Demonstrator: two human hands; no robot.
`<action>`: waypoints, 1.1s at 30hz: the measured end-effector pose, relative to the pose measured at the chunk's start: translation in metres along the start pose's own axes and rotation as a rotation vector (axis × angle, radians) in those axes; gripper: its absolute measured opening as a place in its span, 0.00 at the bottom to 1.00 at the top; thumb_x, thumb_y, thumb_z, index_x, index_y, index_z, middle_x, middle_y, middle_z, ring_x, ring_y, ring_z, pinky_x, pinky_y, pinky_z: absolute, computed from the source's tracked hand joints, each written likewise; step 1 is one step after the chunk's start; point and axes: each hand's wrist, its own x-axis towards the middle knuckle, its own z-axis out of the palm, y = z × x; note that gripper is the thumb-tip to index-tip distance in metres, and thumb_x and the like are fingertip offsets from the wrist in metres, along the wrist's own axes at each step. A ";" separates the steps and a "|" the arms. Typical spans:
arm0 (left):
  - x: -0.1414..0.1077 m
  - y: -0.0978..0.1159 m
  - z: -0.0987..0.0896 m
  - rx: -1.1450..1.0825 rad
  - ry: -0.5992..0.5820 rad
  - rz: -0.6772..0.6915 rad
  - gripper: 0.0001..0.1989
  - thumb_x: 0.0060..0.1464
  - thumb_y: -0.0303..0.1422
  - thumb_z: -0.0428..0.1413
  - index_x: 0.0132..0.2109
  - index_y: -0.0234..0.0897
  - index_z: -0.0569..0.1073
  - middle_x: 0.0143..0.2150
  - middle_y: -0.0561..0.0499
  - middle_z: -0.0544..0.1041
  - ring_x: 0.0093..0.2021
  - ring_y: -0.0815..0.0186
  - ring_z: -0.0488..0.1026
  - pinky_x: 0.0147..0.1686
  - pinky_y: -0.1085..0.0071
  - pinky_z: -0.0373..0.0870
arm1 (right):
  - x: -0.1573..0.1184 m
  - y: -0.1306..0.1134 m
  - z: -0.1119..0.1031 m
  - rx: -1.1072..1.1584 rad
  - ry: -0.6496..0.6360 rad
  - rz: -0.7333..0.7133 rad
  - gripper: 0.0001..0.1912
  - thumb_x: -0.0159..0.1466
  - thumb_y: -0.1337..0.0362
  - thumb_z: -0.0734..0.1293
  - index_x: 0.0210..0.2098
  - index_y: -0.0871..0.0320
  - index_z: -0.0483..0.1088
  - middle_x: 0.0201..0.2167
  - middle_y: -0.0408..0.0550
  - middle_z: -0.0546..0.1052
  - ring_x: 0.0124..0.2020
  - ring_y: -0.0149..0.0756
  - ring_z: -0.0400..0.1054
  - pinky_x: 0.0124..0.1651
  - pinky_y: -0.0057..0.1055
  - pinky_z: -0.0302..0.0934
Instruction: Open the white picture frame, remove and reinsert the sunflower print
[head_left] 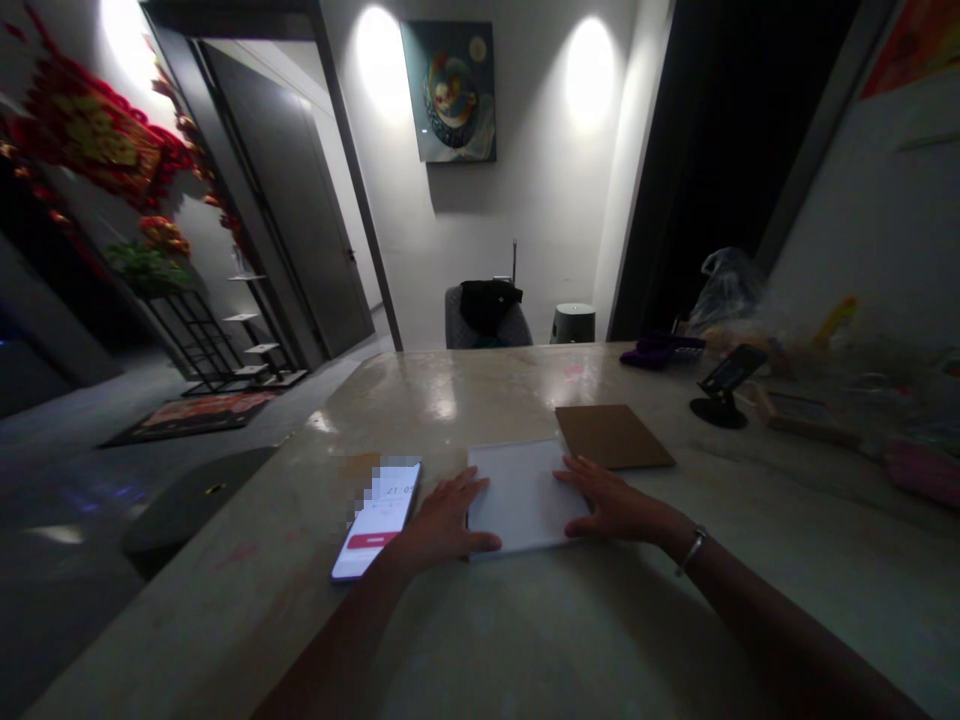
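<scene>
A flat white square pad or panel lies on the marble-look table in front of me; its exact kind is unclear. Along its left side rests my left hand, thumb and fingers spread, the tips touching its surface. My right hand lies over the opposite side, also with fingers apart and the tips on the white square. A bracelet circles my right wrist. Just left of my left hand is a phone with its screen lit. Behind my right hand lies a brown square board, close to the white one.
A black phone stand stands at the right, beside a wooden frame-like tray. Farther back are a purple cloth and a clear plastic bag. A chair with a black garment stands beyond the table; a stool is at left.
</scene>
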 end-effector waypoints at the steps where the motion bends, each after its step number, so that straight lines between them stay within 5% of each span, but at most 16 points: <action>1: 0.000 0.001 0.000 -0.001 0.002 0.003 0.42 0.36 0.50 0.56 0.59 0.40 0.55 0.64 0.46 0.46 0.62 0.50 0.42 0.56 0.56 0.43 | 0.000 0.000 0.000 -0.007 0.001 -0.010 0.40 0.49 0.49 0.66 0.57 0.58 0.54 0.61 0.56 0.48 0.61 0.48 0.39 0.59 0.43 0.40; 8: 0.011 -0.003 0.006 0.082 0.226 0.059 0.32 0.46 0.47 0.50 0.57 0.39 0.59 0.63 0.45 0.49 0.62 0.54 0.44 0.57 0.58 0.44 | 0.008 -0.002 0.005 -0.083 0.173 -0.044 0.33 0.56 0.51 0.60 0.58 0.57 0.52 0.60 0.52 0.51 0.62 0.43 0.39 0.60 0.42 0.39; 14: 0.023 0.004 0.017 0.175 0.203 0.122 0.30 0.52 0.44 0.45 0.60 0.38 0.52 0.62 0.49 0.54 0.62 0.55 0.41 0.58 0.55 0.38 | 0.012 0.001 0.013 -0.075 0.097 -0.083 0.31 0.60 0.48 0.52 0.59 0.56 0.48 0.61 0.48 0.50 0.62 0.43 0.33 0.61 0.43 0.33; 19: 0.027 0.002 0.020 0.262 0.176 0.172 0.24 0.54 0.45 0.42 0.56 0.43 0.59 0.61 0.51 0.56 0.61 0.53 0.44 0.57 0.52 0.41 | 0.015 0.004 0.015 -0.112 0.071 -0.116 0.30 0.61 0.46 0.49 0.58 0.55 0.53 0.61 0.46 0.51 0.62 0.44 0.34 0.60 0.45 0.31; 33: 0.026 0.009 0.026 0.246 0.189 0.337 0.20 0.56 0.43 0.41 0.55 0.49 0.61 0.60 0.52 0.58 0.61 0.55 0.47 0.56 0.50 0.43 | 0.016 -0.016 0.023 -0.070 0.100 -0.282 0.25 0.61 0.50 0.52 0.56 0.47 0.54 0.60 0.46 0.53 0.62 0.46 0.38 0.58 0.49 0.35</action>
